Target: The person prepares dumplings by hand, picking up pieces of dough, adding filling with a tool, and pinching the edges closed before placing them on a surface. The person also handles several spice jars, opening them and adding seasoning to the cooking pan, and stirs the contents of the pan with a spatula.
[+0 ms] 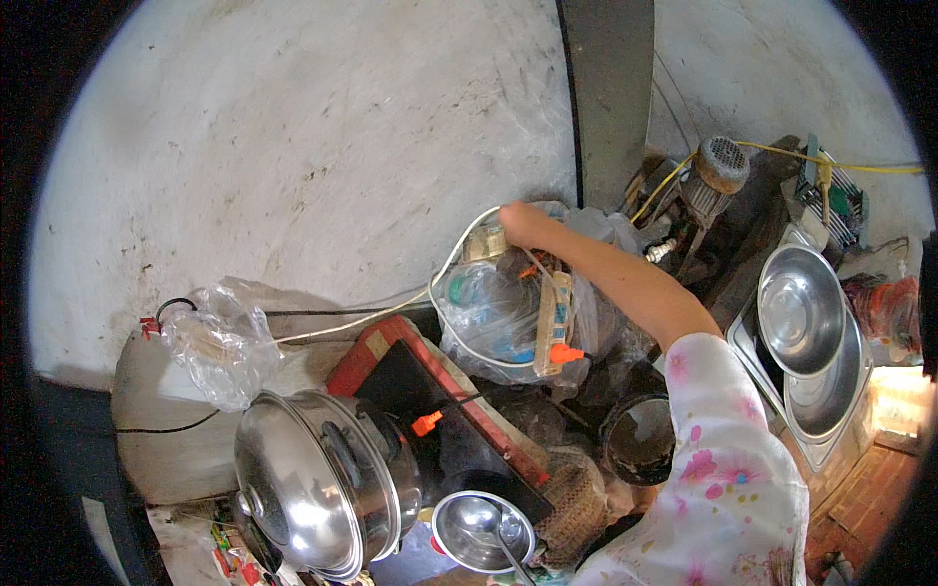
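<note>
My right hand (520, 224) reaches up to the wall, over clear plastic bags and beside a pale cord; its fingers are turned away, so its hold is hidden. Below it hangs a power strip (552, 322) with an orange plug (566, 354) in its lower end. Another orange plug (427, 423) lies loose on a black surface with a red border. A clear plastic bag (480, 315) with bottles inside sits behind the power strip. My left hand is out of view. Nearer to me are a lidded steel pot (300, 483) and a steel bowl (482, 531) with a ladle (511, 546) in it.
Steel basins (801, 311) are stacked at the right, in front of a dirty electric motor (722, 168) with a yellow cord. A dark round pan (639, 439) lies near my forearm. A plastic bag (220, 348) hangs by the wall at the left.
</note>
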### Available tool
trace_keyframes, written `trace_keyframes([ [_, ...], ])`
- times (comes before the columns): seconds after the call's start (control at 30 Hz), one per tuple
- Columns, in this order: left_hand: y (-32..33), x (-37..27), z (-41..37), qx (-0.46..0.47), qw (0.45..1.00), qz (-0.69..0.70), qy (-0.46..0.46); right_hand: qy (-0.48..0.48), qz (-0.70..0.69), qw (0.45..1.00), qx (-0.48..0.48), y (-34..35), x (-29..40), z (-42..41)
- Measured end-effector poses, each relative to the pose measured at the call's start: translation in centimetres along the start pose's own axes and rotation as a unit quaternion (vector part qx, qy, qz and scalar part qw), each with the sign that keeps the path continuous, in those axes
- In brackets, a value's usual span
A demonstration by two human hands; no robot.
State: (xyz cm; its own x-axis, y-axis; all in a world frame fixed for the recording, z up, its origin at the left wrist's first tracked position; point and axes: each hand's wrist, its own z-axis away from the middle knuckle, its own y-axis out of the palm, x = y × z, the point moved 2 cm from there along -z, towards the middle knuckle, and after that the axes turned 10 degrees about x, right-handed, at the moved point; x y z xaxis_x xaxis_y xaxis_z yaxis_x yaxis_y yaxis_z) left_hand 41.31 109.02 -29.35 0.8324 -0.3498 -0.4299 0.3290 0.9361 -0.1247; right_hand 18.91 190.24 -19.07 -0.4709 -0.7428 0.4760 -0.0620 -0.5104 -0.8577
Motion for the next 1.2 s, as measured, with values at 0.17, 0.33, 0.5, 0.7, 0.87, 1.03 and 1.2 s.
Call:
trace_keyframes([
  [0.17,-0.2,1.0,0.4,-0.005,1.0,0.013,-0.008,-0.014,-0.002,1.0,0.019,0.4,1.1,-0.5],
  [0.33,-0.4,1.3,0.7,-0.004,1.0,0.018,-0.011,0.013,-0.024,0.999,-0.018,2.5,-0.6,-1.7],
  [0.5,-0.6,2.5,1.8,-0.005,0.999,0.03,-0.015,0.019,-0.018,0.999,-0.032,4.4,-1.7,-2.4],
  [0.7,-0.7,3.2,2.3,-0.007,0.999,0.036,-0.01,0.045,-0.027,0.998,-0.045,2.8,-0.4,-0.2],
  [0.87,-1.0,3.8,2.5,-0.007,0.999,0.042,-0.005,0.037,-0.064,0.997,-0.019,2.1,-0.5,-0.3],
  [1.03,-1.5,3.9,2.7,0.005,0.999,0.033,0.007,0.028,-0.105,0.989,-0.099,-0.1,-2.2,2.2],
  [1.2,-2.1,5.3,2.9,0.009,0.999,0.031,0.009,0.034,-0.187,0.966,-0.176,1.3,-0.4,15.2],
])
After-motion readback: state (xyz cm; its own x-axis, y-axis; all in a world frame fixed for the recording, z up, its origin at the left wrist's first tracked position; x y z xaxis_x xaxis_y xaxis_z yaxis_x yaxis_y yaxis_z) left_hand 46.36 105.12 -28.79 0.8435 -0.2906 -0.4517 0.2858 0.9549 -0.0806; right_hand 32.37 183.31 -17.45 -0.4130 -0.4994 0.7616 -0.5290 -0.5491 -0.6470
